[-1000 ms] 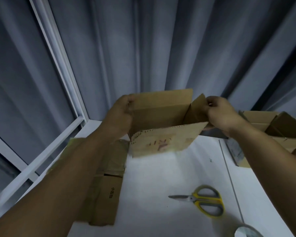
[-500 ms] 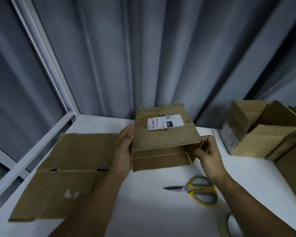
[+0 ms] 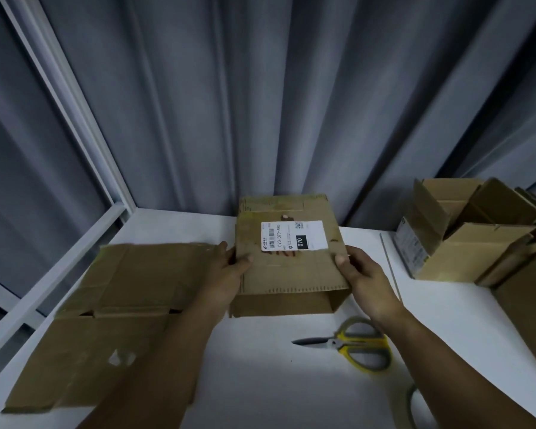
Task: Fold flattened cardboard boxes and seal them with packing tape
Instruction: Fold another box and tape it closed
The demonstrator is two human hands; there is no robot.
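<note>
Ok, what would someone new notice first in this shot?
The box at centre, gripped at its sides by the left hand and right hand, with a white label on top. Next, the yellow-handled scissors on the table by the right forearm, then the flat cardboard at left and the open boxes at right.

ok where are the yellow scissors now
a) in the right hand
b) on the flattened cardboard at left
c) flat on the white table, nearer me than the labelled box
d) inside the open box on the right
c: the scissors lie on the white table, nearer the camera than the labelled box.
</note>
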